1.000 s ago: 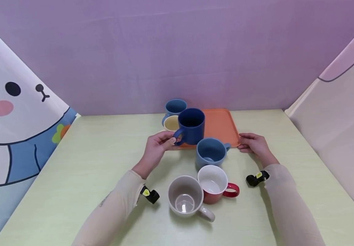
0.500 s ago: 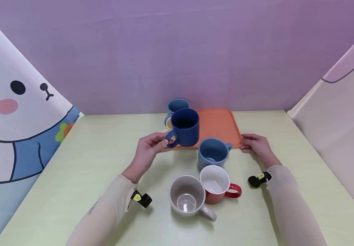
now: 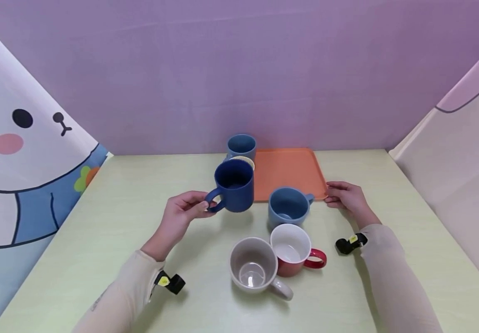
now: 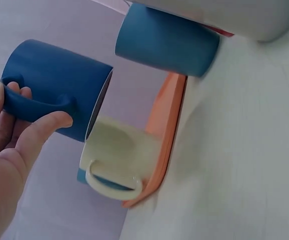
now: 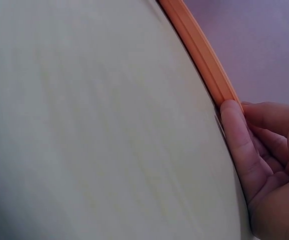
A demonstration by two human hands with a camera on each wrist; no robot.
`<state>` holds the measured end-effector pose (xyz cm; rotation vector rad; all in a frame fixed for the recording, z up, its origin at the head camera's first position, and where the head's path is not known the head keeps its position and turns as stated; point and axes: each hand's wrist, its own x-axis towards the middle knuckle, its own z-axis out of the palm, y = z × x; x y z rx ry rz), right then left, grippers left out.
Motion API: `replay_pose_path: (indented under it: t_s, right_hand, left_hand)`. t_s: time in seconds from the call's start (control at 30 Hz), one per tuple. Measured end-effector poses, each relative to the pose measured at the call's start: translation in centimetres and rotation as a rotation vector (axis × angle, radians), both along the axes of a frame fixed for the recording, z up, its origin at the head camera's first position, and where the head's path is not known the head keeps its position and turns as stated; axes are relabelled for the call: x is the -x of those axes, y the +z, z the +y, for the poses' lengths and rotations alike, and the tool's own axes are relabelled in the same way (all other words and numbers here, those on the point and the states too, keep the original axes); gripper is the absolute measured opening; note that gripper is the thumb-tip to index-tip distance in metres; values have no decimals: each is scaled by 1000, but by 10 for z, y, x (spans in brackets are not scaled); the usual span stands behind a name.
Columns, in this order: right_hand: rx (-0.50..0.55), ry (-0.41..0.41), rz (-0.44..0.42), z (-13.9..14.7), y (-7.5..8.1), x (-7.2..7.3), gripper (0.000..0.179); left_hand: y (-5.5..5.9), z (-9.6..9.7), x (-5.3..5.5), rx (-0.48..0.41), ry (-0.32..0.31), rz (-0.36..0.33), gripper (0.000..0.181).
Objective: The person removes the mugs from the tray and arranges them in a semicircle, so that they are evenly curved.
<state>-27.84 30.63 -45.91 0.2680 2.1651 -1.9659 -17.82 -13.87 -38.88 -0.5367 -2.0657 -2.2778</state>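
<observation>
My left hand (image 3: 179, 215) grips a dark blue mug (image 3: 239, 192) by its handle and holds it upright above the table, in front of the tray's left part. In the left wrist view, thumb and fingers close round the handle of that mug. My right hand (image 3: 345, 196) pinches the near right corner of the orange tray (image 3: 291, 169); the right wrist view shows the thumb against the tray's rim (image 5: 204, 60). On the tray's left side stand a cream mug (image 4: 117, 145), mostly hidden in the head view, and a light blue mug (image 3: 241, 145) behind it.
Before the tray stands a grey-blue mug (image 3: 288, 208), its handle to the right. Nearer are a red mug (image 3: 291, 267) with a white inside and a large pale grey mug (image 3: 253, 266), close together. A purple backdrop (image 3: 239, 78) rises behind the table.
My left hand has drawn the dark blue mug left and toward me, from over the tray to in front of it. The right hand stays at the tray's corner.
</observation>
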Motion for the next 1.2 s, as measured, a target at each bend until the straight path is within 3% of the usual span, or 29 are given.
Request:
replay_pose_path:
  t_s: [0.2, 0.4, 0.67, 0.87, 1.2]
  right_hand:
    - [-23, 7, 13, -1, -1, 0, 54]
    - [-24, 10, 9, -2, 0, 1, 56]
    - [-28, 4, 10, 0, -1, 1, 55]
    - [-14, 10, 18, 0, -2, 1, 55]
    - [-26, -1, 9, 1, -2, 1, 54]
  left_hand:
    - [-6, -16, -10, 13, -42, 12, 16]
    - [-11, -31, -17, -1, -84, 32, 27]
    - [-20, -46, -26, 72, -132, 17, 24]
    - [-28, -55, -30, 86, -176, 10, 35]
    - [-42, -67, -36, 54, -320, 24, 46]
